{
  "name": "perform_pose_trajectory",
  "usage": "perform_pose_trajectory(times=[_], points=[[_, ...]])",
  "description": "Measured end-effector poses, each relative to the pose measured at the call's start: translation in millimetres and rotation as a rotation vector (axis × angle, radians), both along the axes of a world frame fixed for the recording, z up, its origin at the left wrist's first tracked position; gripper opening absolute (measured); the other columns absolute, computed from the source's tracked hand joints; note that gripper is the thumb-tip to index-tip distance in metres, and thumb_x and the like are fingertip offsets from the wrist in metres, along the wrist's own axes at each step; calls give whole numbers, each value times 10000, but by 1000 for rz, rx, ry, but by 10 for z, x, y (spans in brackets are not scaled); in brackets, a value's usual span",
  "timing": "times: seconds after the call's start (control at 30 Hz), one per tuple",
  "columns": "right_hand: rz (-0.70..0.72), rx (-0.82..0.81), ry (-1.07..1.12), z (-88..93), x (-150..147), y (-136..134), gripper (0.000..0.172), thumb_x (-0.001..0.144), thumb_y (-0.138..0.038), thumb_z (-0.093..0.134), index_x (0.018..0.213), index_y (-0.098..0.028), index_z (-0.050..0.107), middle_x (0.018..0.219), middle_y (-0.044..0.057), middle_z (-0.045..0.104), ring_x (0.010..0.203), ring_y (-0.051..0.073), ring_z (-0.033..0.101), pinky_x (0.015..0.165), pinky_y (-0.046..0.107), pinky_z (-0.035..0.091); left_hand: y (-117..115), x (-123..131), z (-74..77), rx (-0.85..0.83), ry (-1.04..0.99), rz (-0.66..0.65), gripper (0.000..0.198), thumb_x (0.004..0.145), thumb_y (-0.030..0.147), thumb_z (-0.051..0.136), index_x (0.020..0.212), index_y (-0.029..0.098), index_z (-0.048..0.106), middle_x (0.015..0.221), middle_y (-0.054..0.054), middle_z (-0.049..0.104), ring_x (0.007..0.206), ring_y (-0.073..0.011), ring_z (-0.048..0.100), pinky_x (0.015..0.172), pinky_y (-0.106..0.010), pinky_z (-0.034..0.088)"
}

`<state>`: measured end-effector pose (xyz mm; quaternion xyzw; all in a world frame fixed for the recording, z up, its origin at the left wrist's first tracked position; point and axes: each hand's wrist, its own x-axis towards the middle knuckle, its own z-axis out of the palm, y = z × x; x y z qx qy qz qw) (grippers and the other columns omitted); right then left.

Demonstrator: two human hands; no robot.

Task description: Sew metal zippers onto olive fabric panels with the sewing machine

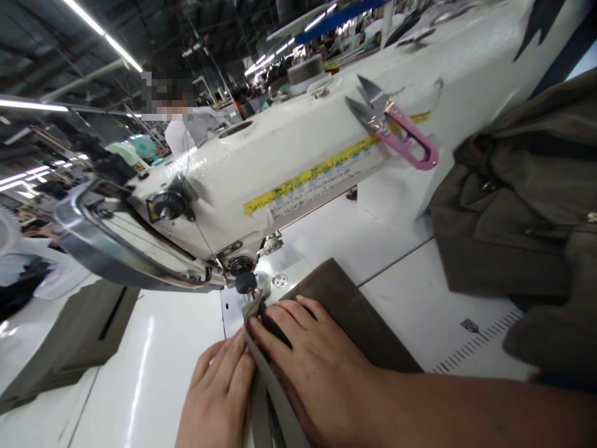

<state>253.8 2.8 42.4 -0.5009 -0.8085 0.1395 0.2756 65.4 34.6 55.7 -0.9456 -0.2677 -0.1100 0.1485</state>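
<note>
A piece of dark olive fabric (333, 286) lies on the sewing machine bed, with a folded strip (273, 389) standing up along its left edge. The strip runs up to the presser foot area below the machine head (242, 267); the needle itself is hard to make out. My left hand (219, 386) is closed at the strip's left side, fingertips pressed together against it, thumb hidden. Palm down, my right hand (312, 354) rests on the fabric with its fingers stretched out and slightly apart, the index fingertip beside the strip.
Pink-handled thread snips (396, 124) lie on the white machine arm (298, 143). A heap of olive garments (527, 205) sits at the right. More olive pieces (69, 330) lie on the table at the left. A person in white (186, 127) is behind the machine.
</note>
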Motion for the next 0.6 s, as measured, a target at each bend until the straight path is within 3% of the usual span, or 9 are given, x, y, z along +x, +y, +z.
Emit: perform_pose_trajectory(times=[0.07, 0.17, 0.3, 0.5, 0.6], points=[[-7, 24, -41, -23, 3, -15, 469, 857, -252, 378, 1280, -53, 417, 1299, 156, 443, 1194, 256, 364, 1049, 416, 217, -5, 26, -1, 15, 11, 0, 287, 855, 96, 323, 1007, 128, 565, 1166, -137, 577, 1025, -229, 555, 835, -372, 464], [99, 42, -153, -28, 49, -50, 468, 876, -225, 343, 1287, -10, 402, 1373, 182, 350, 1279, 257, 271, 1087, 407, 159, -36, 59, -17, -7, -17, 10, 307, 856, 79, 307, 1056, 99, 538, 1177, -157, 569, 1055, -229, 547, 825, -378, 481], [158, 56, -252, -4, 105, -91, 472, 882, -191, 314, 1336, -66, 346, 1417, 154, 266, 1318, 248, 187, 1084, 447, 175, -108, 77, -53, -93, -140, 51, 313, 866, 88, 310, 1101, 112, 516, 1197, -150, 558, 1089, -220, 531, 847, -396, 488], [156, 133, -306, -33, 83, -98, 571, 811, -97, 365, 1373, -123, 275, 1416, 107, 277, 1318, 216, 183, 1071, 451, 235, -196, 92, -47, -129, -222, 145, 274, 852, 98, 392, 1051, 147, 574, 1165, -149, 561, 1044, -245, 548, 820, -417, 502], [162, 159, -323, -41, 80, -94, 567, 817, -98, 363, 1375, -122, 268, 1415, 105, 277, 1317, 210, 185, 1067, 444, 250, -188, 82, -61, -118, -217, 105, 268, 848, 92, 408, 1053, 119, 579, 1131, -163, 576, 1014, -249, 563, 811, -406, 513]])
